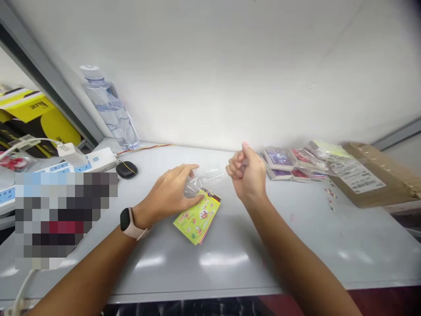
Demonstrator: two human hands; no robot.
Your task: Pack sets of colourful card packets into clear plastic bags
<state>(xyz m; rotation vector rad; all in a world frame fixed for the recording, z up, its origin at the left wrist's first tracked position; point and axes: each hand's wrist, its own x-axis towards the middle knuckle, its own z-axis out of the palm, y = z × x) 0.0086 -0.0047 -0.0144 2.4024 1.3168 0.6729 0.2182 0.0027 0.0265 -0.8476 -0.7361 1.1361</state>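
Observation:
Left of centre, my left hand point(171, 186), with a pale-strapped watch point(130, 223) on its wrist, curves round a crumpled clear plastic bag point(210, 175). Its thumb rests at the upper edge of a small stack of green printed cards point(199, 219) lying tilted on the table. Some of the bag is hidden behind the fingers. My right hand point(246, 173) is raised to the right of the bag, fingers curled in and thumb upward. The bag's film runs close to these fingers; what they hold, if anything, does not show clearly.
On the grey table point(230, 272), wrapped card packs point(292, 162) sit beside a brown carton point(381, 175) at right. A water bottle point(112, 109), black mouse point(126, 170) and power strip point(98, 160) stand at left. Small scraps point(330, 197) lie near the carton.

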